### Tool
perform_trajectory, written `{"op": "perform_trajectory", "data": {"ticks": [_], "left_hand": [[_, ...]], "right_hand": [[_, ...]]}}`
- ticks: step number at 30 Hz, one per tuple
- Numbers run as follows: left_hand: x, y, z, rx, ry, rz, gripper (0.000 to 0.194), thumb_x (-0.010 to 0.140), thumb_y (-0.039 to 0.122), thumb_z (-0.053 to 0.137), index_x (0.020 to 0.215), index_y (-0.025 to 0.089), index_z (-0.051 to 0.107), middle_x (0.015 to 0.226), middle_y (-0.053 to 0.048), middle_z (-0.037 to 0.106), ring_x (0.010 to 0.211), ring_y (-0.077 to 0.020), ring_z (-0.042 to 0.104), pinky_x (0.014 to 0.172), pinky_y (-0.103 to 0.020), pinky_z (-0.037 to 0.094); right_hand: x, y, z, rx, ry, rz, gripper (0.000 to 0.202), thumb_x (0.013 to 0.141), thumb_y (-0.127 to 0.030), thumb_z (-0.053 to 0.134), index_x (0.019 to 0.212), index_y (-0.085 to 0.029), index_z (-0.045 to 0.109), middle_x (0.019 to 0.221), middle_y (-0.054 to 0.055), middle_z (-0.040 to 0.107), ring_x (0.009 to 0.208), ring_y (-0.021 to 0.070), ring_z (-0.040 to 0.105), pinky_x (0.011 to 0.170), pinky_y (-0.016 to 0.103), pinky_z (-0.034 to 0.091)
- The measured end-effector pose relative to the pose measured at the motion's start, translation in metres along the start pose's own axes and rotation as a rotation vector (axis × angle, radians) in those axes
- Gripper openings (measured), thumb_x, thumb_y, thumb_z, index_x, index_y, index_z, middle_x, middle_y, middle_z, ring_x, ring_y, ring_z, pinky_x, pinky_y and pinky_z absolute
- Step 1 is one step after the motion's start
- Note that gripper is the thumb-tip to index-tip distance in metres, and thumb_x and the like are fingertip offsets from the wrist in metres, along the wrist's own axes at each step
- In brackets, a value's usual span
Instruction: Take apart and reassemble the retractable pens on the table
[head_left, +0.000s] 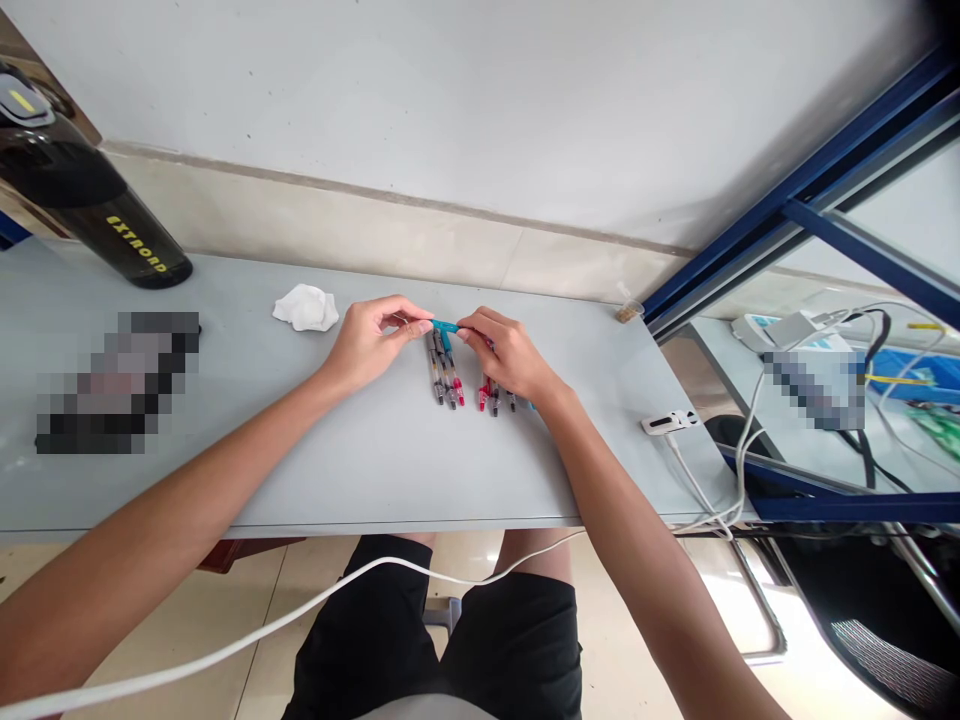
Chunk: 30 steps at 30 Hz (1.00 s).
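Note:
Between my two hands a short blue pen piece, which looks like a pen cap (pixel 445 326), is held level above the table. The fingertips of my left hand (pixel 379 335) pinch its left end. My right hand (pixel 504 345) grips the right end with thumb and fingers. Just below lie several clear-barrelled pens (pixel 442 372) with black and red tips, side by side and pointing toward me. A second group of pens (pixel 493 395) lies partly hidden under my right hand.
A crumpled white tissue (pixel 306 307) lies left of my hands. Farther left are a dark bottle (pixel 112 205) and a blurred-out flat object (pixel 120 382). At the right are a small clear cup (pixel 628 311), a white plug-like device (pixel 670 423) and a white cable (pixel 322 605) crossing over my lap.

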<state>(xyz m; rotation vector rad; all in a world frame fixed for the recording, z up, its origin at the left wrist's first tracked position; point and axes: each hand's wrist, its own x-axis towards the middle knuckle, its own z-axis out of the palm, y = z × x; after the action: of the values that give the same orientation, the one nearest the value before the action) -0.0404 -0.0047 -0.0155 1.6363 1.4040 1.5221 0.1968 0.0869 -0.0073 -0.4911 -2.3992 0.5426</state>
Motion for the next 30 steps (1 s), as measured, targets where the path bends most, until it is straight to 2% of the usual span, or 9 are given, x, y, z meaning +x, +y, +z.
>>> {"op": "perform_trajectory", "data": {"ticks": [5,11,13,15,18,21,24,27,30], "left_hand": [[-0.002,0.001,0.001,0.005,-0.019,-0.004,0.040,0.089,0.062,0.086,0.101,0.024,0.088,0.104,-0.010,0.085,0.099,-0.0272,0.078,0.094,-0.041,0.061],[0.000,0.003,0.001,-0.075,0.058,-0.060,0.040,0.085,0.060,0.091,0.099,0.022,0.087,0.106,-0.010,0.086,0.101,-0.0272,0.079,0.098,-0.042,0.063],[0.001,0.003,0.000,-0.113,0.069,-0.072,0.039,0.084,0.058,0.093,0.099,0.022,0.087,0.107,-0.010,0.086,0.101,-0.0269,0.080,0.098,-0.042,0.064],[0.002,0.003,-0.001,-0.136,0.064,-0.070,0.040,0.083,0.057,0.094,0.099,0.021,0.087,0.107,-0.010,0.086,0.102,-0.0268,0.080,0.099,-0.043,0.064],[0.003,0.004,-0.002,-0.123,0.058,-0.050,0.041,0.083,0.058,0.094,0.098,0.021,0.087,0.106,-0.011,0.086,0.101,-0.0274,0.080,0.099,-0.044,0.065],[0.003,0.006,-0.002,-0.107,0.067,-0.039,0.041,0.083,0.059,0.093,0.098,0.022,0.088,0.107,-0.011,0.086,0.102,-0.0279,0.081,0.099,-0.044,0.065],[0.002,0.008,-0.002,-0.095,0.068,-0.030,0.040,0.084,0.058,0.092,0.099,0.022,0.088,0.109,-0.011,0.086,0.104,-0.0279,0.081,0.101,-0.044,0.064],[0.001,0.010,-0.002,-0.099,0.054,0.004,0.038,0.086,0.057,0.091,0.098,0.021,0.088,0.108,-0.011,0.086,0.102,-0.0276,0.081,0.101,-0.043,0.064],[0.000,0.012,-0.002,-0.109,0.045,0.047,0.035,0.088,0.054,0.091,0.097,0.021,0.088,0.105,-0.010,0.086,0.101,-0.0269,0.080,0.098,-0.042,0.064]], "right_hand": [[0.000,-0.003,-0.003,0.028,-0.008,0.060,0.046,0.118,-0.051,0.042,0.086,-0.024,0.060,0.080,0.003,0.061,0.069,0.0188,0.050,0.072,0.036,0.043],[0.000,-0.004,-0.007,0.015,0.066,0.071,0.039,0.111,-0.061,0.057,0.107,-0.024,0.069,0.091,0.004,0.070,0.074,0.0184,0.056,0.070,0.034,0.045],[0.000,-0.004,-0.008,0.024,0.098,0.061,0.040,0.110,-0.062,0.059,0.104,-0.024,0.071,0.092,0.004,0.071,0.077,0.0189,0.057,0.071,0.034,0.045],[0.001,-0.006,-0.009,0.058,0.100,0.099,0.044,0.111,-0.062,0.057,0.097,-0.023,0.072,0.083,0.002,0.067,0.072,0.0176,0.053,0.069,0.034,0.042],[0.002,-0.011,-0.012,0.156,0.059,0.208,0.052,0.110,-0.065,0.057,0.083,-0.022,0.070,0.072,-0.001,0.058,0.065,0.0151,0.044,0.065,0.034,0.038],[0.004,-0.015,-0.015,0.296,0.045,0.300,0.055,0.105,-0.068,0.065,0.076,-0.021,0.067,0.071,-0.001,0.058,0.064,0.0142,0.044,0.063,0.034,0.037],[0.005,-0.016,-0.017,0.427,0.049,0.336,0.059,0.101,-0.070,0.070,0.068,-0.022,0.062,0.066,0.000,0.052,0.067,0.0163,0.051,0.066,0.034,0.043],[0.006,-0.015,-0.020,0.536,0.015,0.355,0.064,0.098,-0.072,0.072,0.061,-0.023,0.055,0.062,0.000,0.044,0.077,0.0208,0.060,0.079,0.038,0.052],[0.005,-0.014,-0.021,0.647,-0.024,0.421,0.063,0.094,-0.071,0.078,0.061,-0.023,0.054,0.062,-0.001,0.044,0.071,0.0184,0.056,0.077,0.038,0.053]]}}
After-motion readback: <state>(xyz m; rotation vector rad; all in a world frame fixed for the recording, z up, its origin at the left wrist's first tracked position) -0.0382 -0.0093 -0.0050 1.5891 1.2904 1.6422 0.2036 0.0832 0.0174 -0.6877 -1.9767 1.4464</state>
